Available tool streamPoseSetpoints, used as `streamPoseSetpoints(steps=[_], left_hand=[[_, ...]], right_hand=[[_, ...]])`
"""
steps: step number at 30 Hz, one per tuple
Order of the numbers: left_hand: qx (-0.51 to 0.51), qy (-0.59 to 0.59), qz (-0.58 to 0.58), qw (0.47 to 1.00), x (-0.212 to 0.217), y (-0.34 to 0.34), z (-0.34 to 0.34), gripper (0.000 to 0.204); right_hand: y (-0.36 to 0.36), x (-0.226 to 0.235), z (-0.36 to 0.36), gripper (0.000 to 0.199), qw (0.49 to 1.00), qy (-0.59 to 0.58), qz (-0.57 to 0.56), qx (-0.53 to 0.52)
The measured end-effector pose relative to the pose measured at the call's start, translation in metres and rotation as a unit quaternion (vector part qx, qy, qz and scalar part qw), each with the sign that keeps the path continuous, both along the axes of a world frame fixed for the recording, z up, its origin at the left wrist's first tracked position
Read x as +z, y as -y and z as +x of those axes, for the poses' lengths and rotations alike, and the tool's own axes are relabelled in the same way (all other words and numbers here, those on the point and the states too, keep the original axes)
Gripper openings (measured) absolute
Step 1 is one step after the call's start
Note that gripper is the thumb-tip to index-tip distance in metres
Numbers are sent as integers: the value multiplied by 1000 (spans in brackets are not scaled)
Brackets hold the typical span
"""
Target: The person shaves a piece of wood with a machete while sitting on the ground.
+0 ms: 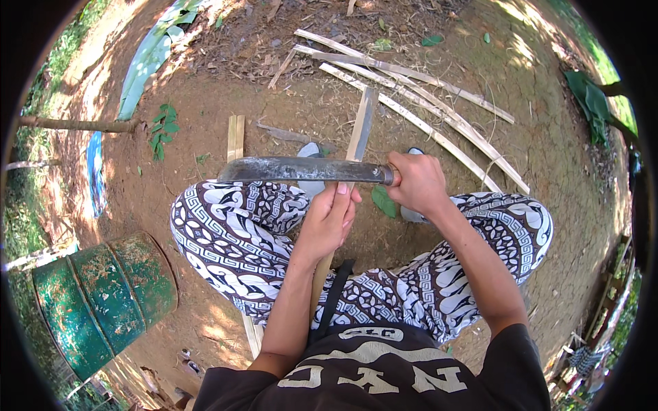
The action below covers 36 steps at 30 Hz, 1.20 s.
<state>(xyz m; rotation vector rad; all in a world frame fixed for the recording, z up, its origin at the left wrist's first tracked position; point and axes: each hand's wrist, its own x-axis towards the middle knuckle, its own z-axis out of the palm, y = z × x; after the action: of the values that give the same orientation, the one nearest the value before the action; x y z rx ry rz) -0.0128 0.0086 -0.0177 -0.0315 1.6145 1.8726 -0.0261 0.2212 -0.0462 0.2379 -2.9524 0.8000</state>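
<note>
My right hand (419, 182) is wrapped round the wooden handle of a machete (301, 170). The long dark blade points left and lies across a bamboo strip (359, 130). My left hand (332, 218) grips that strip just below the blade, with the thumb up along it. The strip runs from my lap, under the blade, to a far end over the ground; one face is pale, the other grey. Where exactly the blade's edge meets the strip is hidden. Patterned trousers (226, 233) cover my bent legs on both sides.
Several long split strips (439, 113) lie on the dirt ahead to the right. A short pale strip (235, 137) lies beyond my left knee. A rusty green drum (106, 298) lies at the left. Green leaves (163, 127) and a wooden stick (79, 125) are at the far left.
</note>
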Motion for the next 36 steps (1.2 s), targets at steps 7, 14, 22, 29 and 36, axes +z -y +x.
streamPoseSetpoints(steps=[7, 14, 22, 29, 36], left_hand=[[0, 13, 23, 1000, -2, -1, 6, 38], [22, 21, 0, 1000, -5, -4, 2, 35], [36, 26, 17, 999, -6, 3, -5, 37], [13, 48, 21, 999, -1, 0, 2, 35], [16, 44, 20, 999, -3, -2, -4, 36]], right_hand=[[-3, -8, -4, 21, 999, -35, -7, 6], [-29, -29, -28, 15, 994, -48, 17, -97], [-8, -8, -23, 7, 997, -61, 45, -22], [-43, -17, -45, 5, 990, -97, 59, -83], [-22, -7, -28, 8, 993, -15, -2, -116]])
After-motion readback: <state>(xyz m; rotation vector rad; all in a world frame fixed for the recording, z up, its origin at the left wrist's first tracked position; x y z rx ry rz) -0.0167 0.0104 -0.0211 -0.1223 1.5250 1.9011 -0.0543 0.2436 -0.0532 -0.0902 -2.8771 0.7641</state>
